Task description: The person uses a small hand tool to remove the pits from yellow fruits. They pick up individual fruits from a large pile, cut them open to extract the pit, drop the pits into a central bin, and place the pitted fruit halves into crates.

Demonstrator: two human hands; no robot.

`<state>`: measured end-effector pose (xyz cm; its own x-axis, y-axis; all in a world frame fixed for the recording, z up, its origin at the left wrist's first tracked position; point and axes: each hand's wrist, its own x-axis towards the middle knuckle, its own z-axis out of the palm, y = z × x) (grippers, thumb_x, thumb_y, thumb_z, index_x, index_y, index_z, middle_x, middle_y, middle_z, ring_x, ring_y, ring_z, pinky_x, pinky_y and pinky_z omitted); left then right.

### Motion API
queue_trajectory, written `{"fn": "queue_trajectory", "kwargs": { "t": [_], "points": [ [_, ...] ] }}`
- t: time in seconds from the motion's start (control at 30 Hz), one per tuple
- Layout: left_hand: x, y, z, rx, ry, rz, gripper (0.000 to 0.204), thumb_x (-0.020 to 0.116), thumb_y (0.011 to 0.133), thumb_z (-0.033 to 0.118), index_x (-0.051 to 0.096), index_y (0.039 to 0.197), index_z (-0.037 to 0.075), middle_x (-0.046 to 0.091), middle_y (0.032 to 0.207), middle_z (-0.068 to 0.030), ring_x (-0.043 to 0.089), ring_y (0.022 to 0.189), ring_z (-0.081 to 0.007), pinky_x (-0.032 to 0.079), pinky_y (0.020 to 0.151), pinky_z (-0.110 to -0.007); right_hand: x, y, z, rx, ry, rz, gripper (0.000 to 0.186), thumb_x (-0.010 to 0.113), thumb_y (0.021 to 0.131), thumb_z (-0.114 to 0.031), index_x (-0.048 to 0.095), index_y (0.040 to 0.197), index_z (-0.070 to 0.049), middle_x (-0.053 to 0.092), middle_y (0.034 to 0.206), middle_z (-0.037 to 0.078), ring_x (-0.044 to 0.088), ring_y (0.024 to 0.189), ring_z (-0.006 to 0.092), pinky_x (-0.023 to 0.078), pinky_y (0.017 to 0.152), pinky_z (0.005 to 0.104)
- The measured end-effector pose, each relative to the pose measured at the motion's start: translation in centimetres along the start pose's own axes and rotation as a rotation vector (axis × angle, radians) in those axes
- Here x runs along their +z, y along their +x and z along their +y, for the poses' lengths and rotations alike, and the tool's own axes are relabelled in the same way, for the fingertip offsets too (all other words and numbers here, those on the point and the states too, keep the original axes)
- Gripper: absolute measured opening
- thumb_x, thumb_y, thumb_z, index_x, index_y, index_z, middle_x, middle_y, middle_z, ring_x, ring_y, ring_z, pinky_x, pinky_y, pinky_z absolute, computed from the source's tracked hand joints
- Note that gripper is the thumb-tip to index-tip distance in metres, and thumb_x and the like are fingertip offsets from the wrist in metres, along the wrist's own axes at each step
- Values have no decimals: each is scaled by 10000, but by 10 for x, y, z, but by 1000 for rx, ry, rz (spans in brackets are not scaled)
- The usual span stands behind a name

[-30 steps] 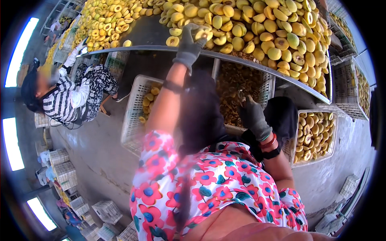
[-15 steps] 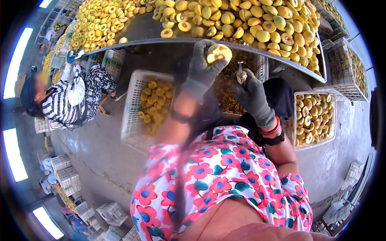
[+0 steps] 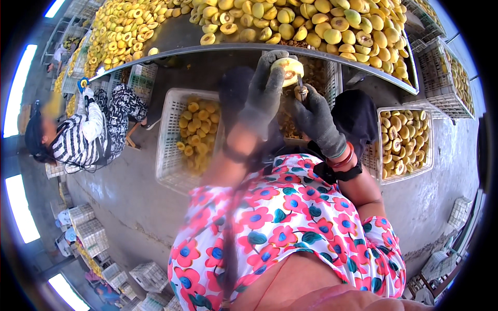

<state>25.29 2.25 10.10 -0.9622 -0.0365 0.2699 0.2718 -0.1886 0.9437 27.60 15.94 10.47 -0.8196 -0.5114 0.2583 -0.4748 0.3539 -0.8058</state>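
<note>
My left hand point(image 3: 264, 90) in a grey glove grips a cut yellow fruit half point(image 3: 287, 71) just below the metal edge of the fruit table point(image 3: 244, 48). My right hand point(image 3: 316, 118), also gloved, is closed on a wooden-handled tool point(image 3: 301, 92), whose metal tip touches the fruit or is right beside it; I cannot tell which. Below my hands, a white crate point(image 3: 170, 155) holds yellow fruit halves. Another crate point(image 3: 333, 72), with brown scraps in it, is partly hidden behind my hands. Many yellow fruits point(image 3: 332, 26) lie piled on the table.
A person point(image 3: 78, 129) in striped top sits at my left, a hand at the table's edge. At my right stand a crate of halves point(image 3: 397, 142) and stacked crates point(image 3: 443, 78). More crates point(image 3: 91, 230) and other people line the left background.
My left hand has come down from the fruit pile with a fruit half and moved toward my right hand. My right hand has risen, bringing the tool up to the fruit.
</note>
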Motion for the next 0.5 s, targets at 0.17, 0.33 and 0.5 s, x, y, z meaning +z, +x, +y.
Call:
{"fn": "queue_trajectory", "kwargs": {
  "t": [0.17, 0.33, 0.5],
  "points": [
    [7, 0, -5, 258, 230, 2, 411, 518, 889, 363, 445, 1142, 48, 559, 999, -73, 530, 940, -158, 437, 835, -288, 14, 0, 12, -8, 119, 222, 109, 536, 855, -74, 524, 957, -37, 514, 757, -49, 440, 673, 28, 392, 562, 198],
    [10, -4, -19, 461, 640, 92, 448, 476, 898, 395, 436, 1150, 27, 541, 1036, -102, 535, 923, -182, 438, 828, -292, 14, -2, 4, 287, 842, 199, 131, 520, 870, -83, 532, 995, -46, 539, 786, -38, 471, 677, 34, 408, 557, 189],
    [16, -10, -17, 383, 679, 54, 444, 447, 902, 392, 446, 1143, 19, 528, 1063, -111, 533, 941, -206, 430, 844, -313, 22, -3, 14, 412, 1275, 283, 176, 512, 878, -89, 529, 1047, -41, 565, 836, -17, 488, 697, 36, 427, 585, 184]
  ]
}}
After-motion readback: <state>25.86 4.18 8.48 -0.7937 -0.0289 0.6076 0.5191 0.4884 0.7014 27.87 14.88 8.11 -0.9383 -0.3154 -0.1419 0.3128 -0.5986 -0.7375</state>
